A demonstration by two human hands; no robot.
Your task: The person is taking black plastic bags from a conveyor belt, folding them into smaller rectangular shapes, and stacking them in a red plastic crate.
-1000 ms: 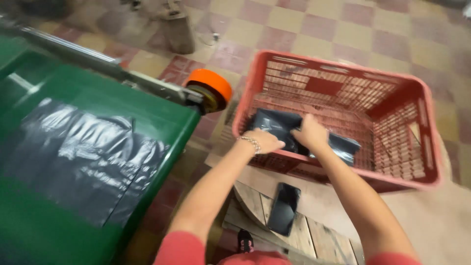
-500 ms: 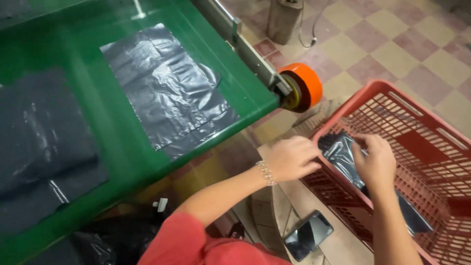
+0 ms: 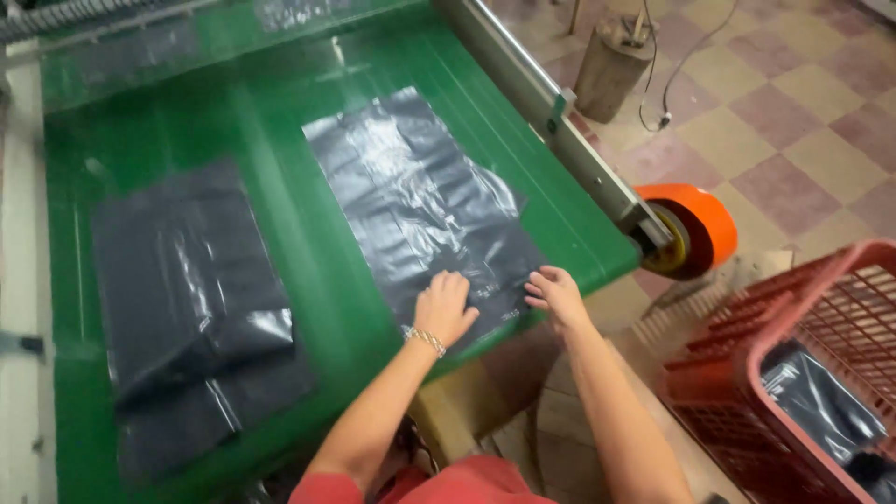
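Left hand (image 3: 445,307) and right hand (image 3: 554,292) lie spread flat on the near edge of a black plastic bag (image 3: 420,201) on the green surface (image 3: 308,224). Beside it another bag (image 3: 191,280) waits; some already fill the red basket (image 3: 793,373).

Both arms outstretched, left hand (image 3: 444,307) and right hand (image 3: 556,293) palm-down, fingers spread.

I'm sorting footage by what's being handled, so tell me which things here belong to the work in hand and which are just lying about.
In hand:
- left hand and right hand, flat on the near black plastic bag
- green conveyor belt carrying it
- second black bag on the belt
- red crate holding bags

Lying about:
- orange roller
- wooden stump
- cable on the floor
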